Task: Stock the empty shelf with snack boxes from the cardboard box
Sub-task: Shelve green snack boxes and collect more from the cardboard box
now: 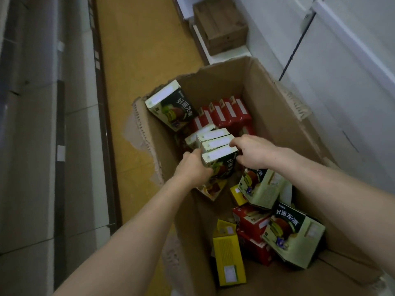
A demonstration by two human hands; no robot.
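Left fingers (190, 155): curled and pressed against the left end of a bundle of green snack boxes (215, 146); the tips are hidden behind the cartons.
Right fingers (235, 144): bent and closed onto the opposite end, so that the bundle is squeezed between the two hands.
Reason for the grip: three or four cartons are stood side by side; pressure from both ends is judged necessary if they are to be lifted as one block with none slipping out.
Left hand (193, 168): reached down just inside the left wall of the cardboard box (277, 116).
Right hand (253, 153): reached in from the right, above loose cartons.
Cardboard box: left open at the top on the tan floor (132, 60), its rim torn and ragged; the gripped bundle is held within its walls, not yet lifted clear.
Far end of the box: a row of red boxes (226, 112) is stood upright along the back; a single green box (171, 105) is leaned against the left wall.
Near end of the box: loose green cartons (292, 233), red cartons (250, 218) and yellow cartons (228, 251) are tumbled at odd angles.
Shelving: grey shelving (32, 146) is seen to the left and white shelving (342, 71) to the right, both blurred; which one is to be stocked cannot be told.
Beyond the box: a wooden crate (222, 24) is set on a low white ledge.
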